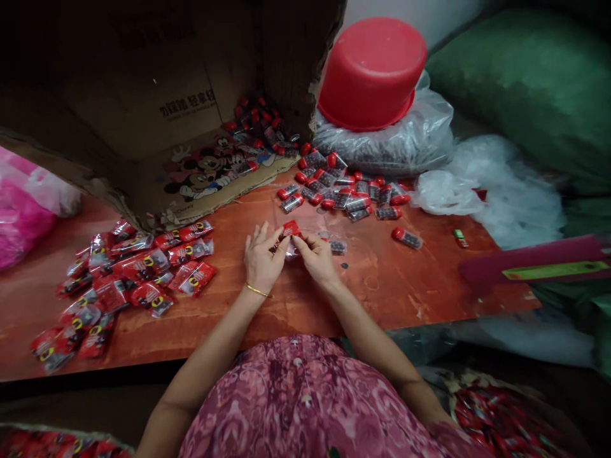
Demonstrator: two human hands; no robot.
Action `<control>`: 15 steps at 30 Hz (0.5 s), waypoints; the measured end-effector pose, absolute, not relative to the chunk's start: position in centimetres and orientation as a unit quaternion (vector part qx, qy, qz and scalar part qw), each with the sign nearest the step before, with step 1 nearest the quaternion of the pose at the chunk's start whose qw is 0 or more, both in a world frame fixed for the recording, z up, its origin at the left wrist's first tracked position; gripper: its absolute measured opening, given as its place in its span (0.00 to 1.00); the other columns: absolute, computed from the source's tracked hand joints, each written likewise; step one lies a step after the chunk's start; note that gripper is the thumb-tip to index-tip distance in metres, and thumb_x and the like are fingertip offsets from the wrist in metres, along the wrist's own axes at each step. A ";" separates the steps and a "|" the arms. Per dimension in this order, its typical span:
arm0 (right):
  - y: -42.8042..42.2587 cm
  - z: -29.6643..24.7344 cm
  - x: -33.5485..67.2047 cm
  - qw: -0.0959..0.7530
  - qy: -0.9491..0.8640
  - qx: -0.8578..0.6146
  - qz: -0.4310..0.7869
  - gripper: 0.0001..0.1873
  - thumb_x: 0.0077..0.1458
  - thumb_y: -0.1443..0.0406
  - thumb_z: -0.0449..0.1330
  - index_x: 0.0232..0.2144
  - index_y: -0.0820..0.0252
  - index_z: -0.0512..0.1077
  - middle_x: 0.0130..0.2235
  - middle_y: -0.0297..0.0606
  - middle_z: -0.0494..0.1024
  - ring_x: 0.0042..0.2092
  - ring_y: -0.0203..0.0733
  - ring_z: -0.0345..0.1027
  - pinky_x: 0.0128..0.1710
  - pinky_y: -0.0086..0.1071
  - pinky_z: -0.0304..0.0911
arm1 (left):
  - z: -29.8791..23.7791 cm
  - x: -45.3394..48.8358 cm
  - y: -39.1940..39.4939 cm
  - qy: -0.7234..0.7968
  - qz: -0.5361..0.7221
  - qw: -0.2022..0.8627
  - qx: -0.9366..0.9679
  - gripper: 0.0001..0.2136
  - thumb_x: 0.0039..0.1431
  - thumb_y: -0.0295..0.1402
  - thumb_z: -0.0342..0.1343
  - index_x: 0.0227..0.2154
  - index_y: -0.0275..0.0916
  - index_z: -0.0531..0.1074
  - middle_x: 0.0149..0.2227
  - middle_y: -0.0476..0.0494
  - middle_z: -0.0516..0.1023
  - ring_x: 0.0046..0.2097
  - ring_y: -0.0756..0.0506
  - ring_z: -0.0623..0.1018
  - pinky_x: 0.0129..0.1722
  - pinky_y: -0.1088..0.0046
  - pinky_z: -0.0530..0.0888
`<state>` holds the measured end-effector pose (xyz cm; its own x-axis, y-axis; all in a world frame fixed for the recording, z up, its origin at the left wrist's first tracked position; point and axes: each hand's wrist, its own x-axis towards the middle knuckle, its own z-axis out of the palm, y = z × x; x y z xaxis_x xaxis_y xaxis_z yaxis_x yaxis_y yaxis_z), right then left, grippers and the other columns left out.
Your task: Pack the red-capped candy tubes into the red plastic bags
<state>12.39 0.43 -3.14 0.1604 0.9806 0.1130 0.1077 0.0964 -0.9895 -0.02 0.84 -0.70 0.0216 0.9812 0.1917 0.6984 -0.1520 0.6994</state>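
Note:
My left hand (260,257) and my right hand (316,256) meet over the middle of the reddish-brown table (382,280). Between their fingertips they pinch a small clear packet with a red top (291,230); what is inside it is hidden by my fingers. A gold bangle circles my left wrist. A single red-capped clear capsule (337,246) lies just right of my right hand. Beyond the hands, several such capsules (344,191) are scattered on the table. A pile of red packets (128,273) lies to the left.
An open cardboard box (191,127) lying on its side spills capsules at the back. A red upturned tub (372,73) sits on a full clear bag. Loose clear plastic (501,191) and a maroon strip (534,261) are on the right; a pink bag (23,210) is at left.

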 end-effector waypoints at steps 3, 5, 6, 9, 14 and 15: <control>0.0 -2.7 12.6 0.549 -0.506 -0.558 0.361 0.15 0.52 0.55 0.53 0.24 0.60 0.68 0.21 0.31 0.68 0.24 0.33 0.59 0.25 0.27 0.57 | -0.3 -0.1 0.2 0.606 0.386 0.350 0.601 0.18 0.52 0.44 0.52 0.41 0.39 0.74 0.44 0.40 0.76 0.49 0.41 0.72 0.49 0.65 0.65; -0.4 -2.4 12.8 0.547 -0.519 -0.572 0.323 0.16 0.53 0.56 0.51 0.20 0.59 0.65 0.19 0.29 0.64 0.23 0.32 0.56 0.24 0.27 0.55 | 0.0 -0.1 -0.4 0.580 0.393 0.492 0.517 0.19 0.50 0.49 0.53 0.31 0.37 0.77 0.32 0.43 0.79 0.39 0.43 0.76 0.41 0.70 0.69; -0.7 -2.4 12.9 0.544 -0.529 -0.572 0.312 0.17 0.54 0.56 0.50 0.19 0.59 0.64 0.19 0.29 0.63 0.23 0.32 0.56 0.24 0.27 0.55 | 0.1 0.0 -0.6 0.563 0.391 0.559 0.466 0.20 0.47 0.51 0.53 0.27 0.36 0.76 0.28 0.44 0.78 0.35 0.45 0.76 0.38 0.71 0.70; -1.5 -2.7 12.7 0.536 -0.563 -0.543 0.317 0.14 0.55 0.58 0.50 0.22 0.59 0.66 0.22 0.31 0.67 0.25 0.34 0.59 0.27 0.27 0.57 | 0.4 0.5 -1.1 0.517 0.403 0.685 0.319 0.20 0.38 0.50 0.61 0.24 0.36 0.75 0.24 0.47 0.76 0.28 0.50 0.74 0.32 0.75 0.70; -2.4 -3.7 11.8 0.508 -0.598 -0.530 0.322 0.13 0.56 0.60 0.49 0.24 0.59 0.66 0.23 0.32 0.67 0.26 0.34 0.60 0.26 0.28 0.58 | 0.5 0.9 -1.2 0.508 0.450 0.687 0.260 0.19 0.24 0.43 0.68 0.19 0.33 0.74 0.21 0.50 0.75 0.24 0.54 0.71 0.29 0.78 0.69; -2.5 -3.8 11.8 0.496 -0.604 -0.539 0.315 0.14 0.57 0.59 0.48 0.23 0.59 0.66 0.22 0.32 0.66 0.25 0.34 0.59 0.25 0.27 0.57 | 0.4 0.9 -1.2 0.511 0.447 0.687 0.259 0.19 0.24 0.42 0.68 0.19 0.33 0.74 0.20 0.49 0.75 0.24 0.54 0.71 0.29 0.78 0.69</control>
<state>11.75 -2.45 -3.79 0.0718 0.9630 0.2598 0.3383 0.2215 -0.9146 0.91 -1.15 0.41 0.0773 0.8791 -0.4703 -0.3492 0.4658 0.8131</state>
